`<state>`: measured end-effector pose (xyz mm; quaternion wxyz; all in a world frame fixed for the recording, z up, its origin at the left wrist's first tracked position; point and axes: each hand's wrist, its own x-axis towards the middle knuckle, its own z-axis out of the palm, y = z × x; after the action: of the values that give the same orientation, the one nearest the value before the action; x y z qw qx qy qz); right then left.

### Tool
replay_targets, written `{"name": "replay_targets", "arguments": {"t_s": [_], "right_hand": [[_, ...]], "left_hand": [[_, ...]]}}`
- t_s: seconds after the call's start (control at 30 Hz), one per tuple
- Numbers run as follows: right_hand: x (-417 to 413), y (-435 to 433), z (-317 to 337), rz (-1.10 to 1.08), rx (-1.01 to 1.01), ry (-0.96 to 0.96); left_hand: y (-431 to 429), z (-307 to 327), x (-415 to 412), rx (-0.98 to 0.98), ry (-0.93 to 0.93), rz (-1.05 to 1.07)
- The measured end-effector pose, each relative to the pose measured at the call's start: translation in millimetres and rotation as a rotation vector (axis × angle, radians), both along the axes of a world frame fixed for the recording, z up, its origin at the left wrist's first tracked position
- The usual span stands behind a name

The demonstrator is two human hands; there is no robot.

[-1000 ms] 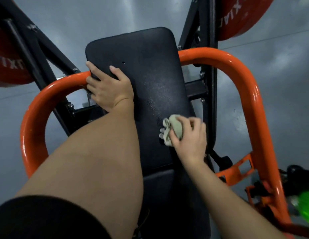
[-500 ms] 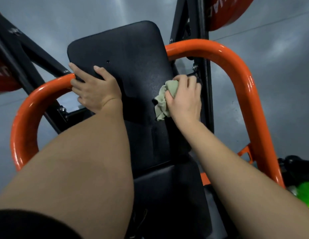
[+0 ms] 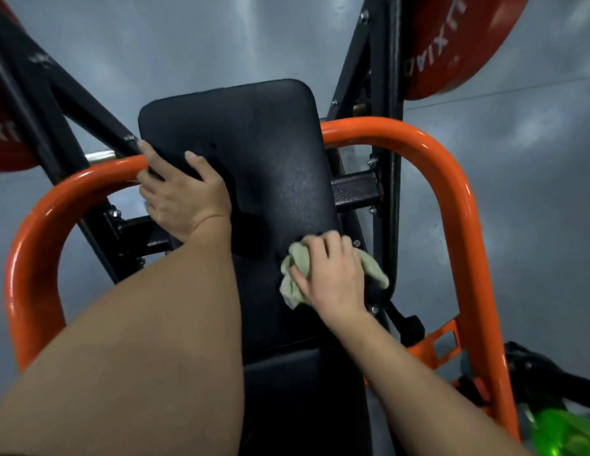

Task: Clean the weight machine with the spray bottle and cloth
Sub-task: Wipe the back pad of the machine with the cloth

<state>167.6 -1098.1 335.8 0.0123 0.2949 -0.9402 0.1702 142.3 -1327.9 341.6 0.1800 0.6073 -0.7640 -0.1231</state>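
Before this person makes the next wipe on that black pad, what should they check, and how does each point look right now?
1. Cloth in hand: ok. The right hand grips the pale green cloth against the black pad.
2. Pad steadied: ok. The left hand holds the pad's left edge.
3. Upper pad wiped: cannot tell; its surface gives no clear sign.
4. Orange bar clear of the wiping path: ok; it passes behind the pad.
5. Spray bottle near: cannot tell; a blurred green shape at lower right might be it.
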Motion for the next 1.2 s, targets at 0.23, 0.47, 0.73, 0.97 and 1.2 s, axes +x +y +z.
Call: {"name": "replay_targets", "arguments": {"t_s": [0.23, 0.47, 0.73, 0.97, 1.2], "right_hand": [[-135, -97, 46, -0.161, -0.19, -0.026], [-50, -48, 29, -0.01, 0.03, 0.016], [-117, -107, 45, 0.187, 0.023, 0.08], [-169, -234, 61, 0.314, -0.181, -0.065], [-182, -196, 62, 0.613, -0.235, -0.19]], "left_hand": [[3, 4, 0, 0.03, 0.024, -0.003], [4, 6, 0, 0.059, 0.032, 0.003], [3, 8, 1, 0.081, 0.031, -0.016], [1, 8, 0, 0.098, 0.017, -0.005], [2, 11, 1, 0.093, 0.025, -0.01]]}}
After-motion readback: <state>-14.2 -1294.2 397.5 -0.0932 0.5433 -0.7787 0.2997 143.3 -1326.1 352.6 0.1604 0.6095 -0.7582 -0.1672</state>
